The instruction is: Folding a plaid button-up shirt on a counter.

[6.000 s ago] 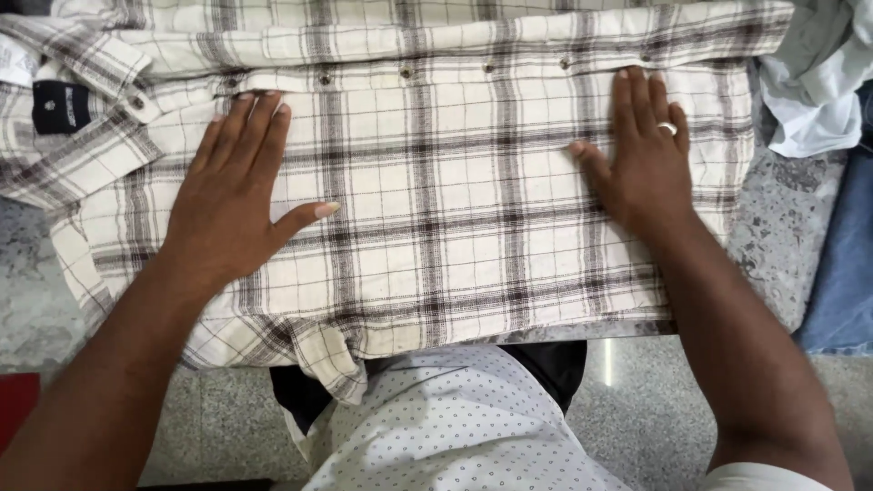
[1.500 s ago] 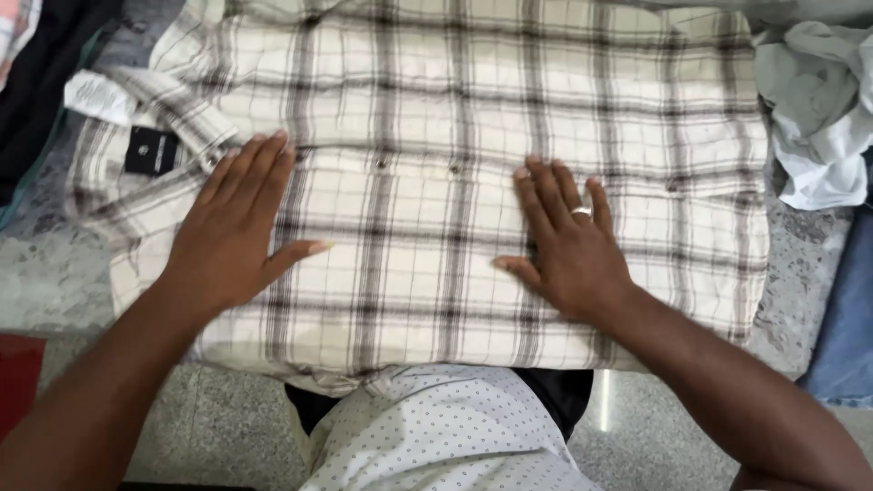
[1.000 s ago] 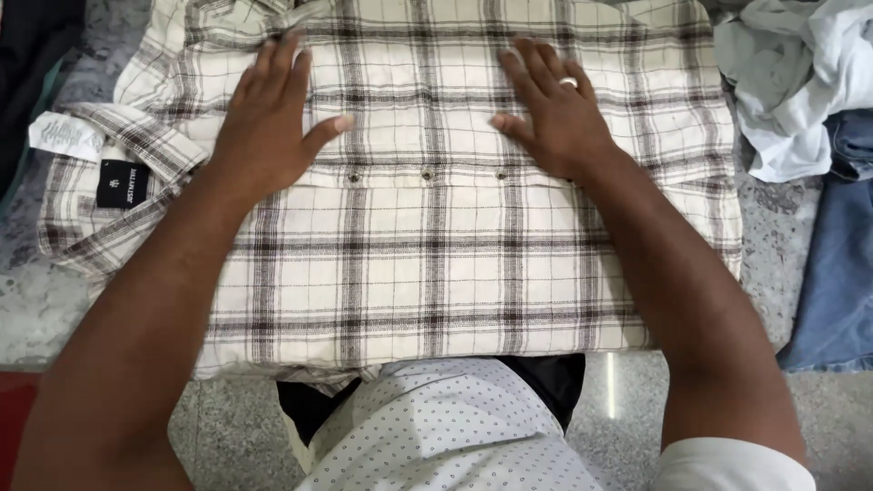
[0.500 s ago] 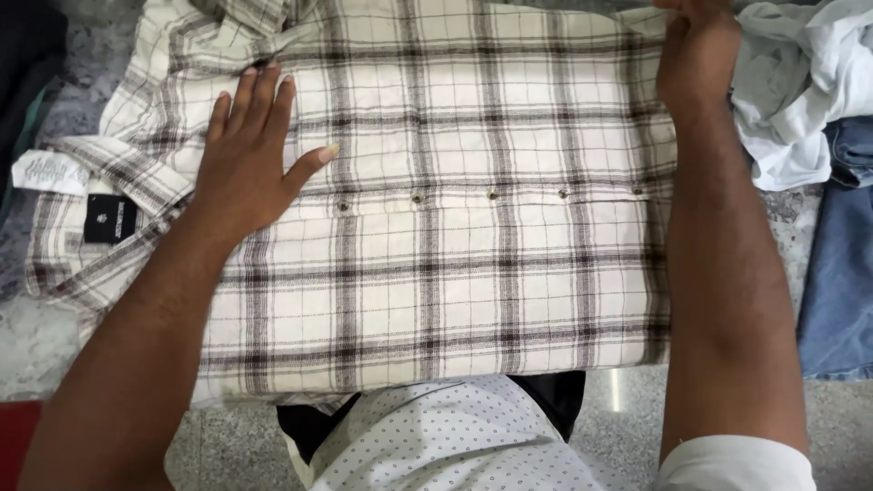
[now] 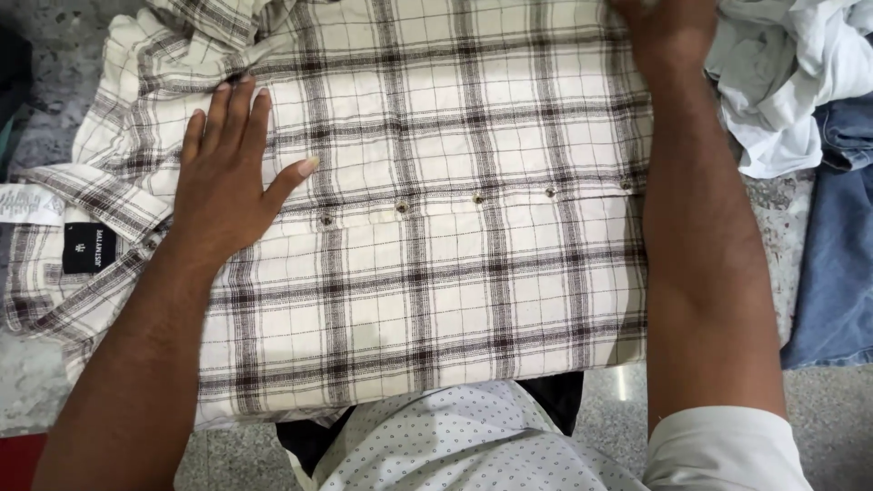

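Both hands on plaid shirt [image 5: 436,273]: left hand [image 5: 223,186] flat, right hand [image 5: 668,32] at far edge

Right hand [image 5: 668,27] fingers run off the far edge, so its grip on the shirt [image 5: 436,273] can't be told.

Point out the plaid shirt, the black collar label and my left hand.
plaid shirt [image 5: 455,291]: head view, on the front panel below the button row.
black collar label [image 5: 88,248]: head view, middle of the label.
left hand [image 5: 223,182]: head view, back of the hand, flat on the shirt.
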